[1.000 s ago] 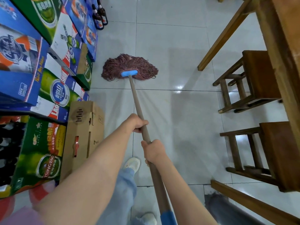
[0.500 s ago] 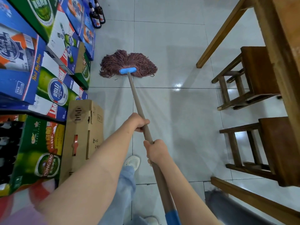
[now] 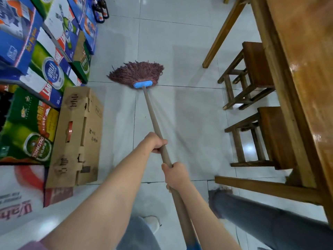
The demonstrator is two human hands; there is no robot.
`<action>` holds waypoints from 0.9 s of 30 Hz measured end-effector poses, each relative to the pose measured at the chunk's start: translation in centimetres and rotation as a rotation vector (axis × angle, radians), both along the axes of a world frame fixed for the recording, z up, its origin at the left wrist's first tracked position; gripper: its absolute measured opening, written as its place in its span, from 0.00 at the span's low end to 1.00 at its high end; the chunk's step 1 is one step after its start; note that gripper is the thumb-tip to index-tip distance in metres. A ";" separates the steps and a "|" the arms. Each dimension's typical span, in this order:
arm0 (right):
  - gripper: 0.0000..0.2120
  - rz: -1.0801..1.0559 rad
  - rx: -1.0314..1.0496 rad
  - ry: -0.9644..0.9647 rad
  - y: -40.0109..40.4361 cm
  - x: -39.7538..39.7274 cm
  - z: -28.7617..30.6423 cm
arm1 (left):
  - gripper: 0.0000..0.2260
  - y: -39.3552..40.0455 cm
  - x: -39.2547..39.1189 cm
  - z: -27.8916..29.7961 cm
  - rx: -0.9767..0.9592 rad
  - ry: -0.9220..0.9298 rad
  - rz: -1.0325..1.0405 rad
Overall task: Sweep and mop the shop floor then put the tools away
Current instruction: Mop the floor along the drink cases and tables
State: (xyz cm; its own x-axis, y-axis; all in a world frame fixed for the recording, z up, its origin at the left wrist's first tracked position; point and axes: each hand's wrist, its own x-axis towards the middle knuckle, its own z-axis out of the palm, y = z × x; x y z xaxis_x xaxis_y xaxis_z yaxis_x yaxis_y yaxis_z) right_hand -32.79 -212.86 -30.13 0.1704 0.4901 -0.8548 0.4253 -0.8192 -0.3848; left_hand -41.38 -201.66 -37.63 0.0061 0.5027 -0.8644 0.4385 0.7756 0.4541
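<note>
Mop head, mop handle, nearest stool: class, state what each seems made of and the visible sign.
Mop head: yarn, probably cotton; loose reddish-brown strands.
Mop handle: possibly wood or coated metal; matte tan, no grain visible.
Nearest stool: varnished wood; brown grain.

One mop, two stools.

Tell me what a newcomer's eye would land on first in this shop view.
First, the mop, its reddish strings fanned on the pale tiled floor at centre, its handle running down to the left hand and the right hand, which both grip it. Next, the bright green and blue beer boxes stacked along the left, a plain cardboard box beside them. On the right, two dark wooden stools stand by a wooden table.
</note>
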 end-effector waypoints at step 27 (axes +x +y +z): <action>0.13 -0.172 0.073 -0.028 -16.5 -13.4 2.0 | 0.15 -15.1 -10.5 0.2 0.013 0.000 -0.141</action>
State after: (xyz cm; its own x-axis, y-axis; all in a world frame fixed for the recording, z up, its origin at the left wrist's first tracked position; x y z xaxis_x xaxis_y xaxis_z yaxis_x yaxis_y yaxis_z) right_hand -46.23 -229.40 -28.12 0.2803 0.5120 -0.8119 0.2927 -0.8512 -0.4357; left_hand -51.84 -216.79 -37.48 0.0777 0.5080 -0.8578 0.5426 0.7003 0.4638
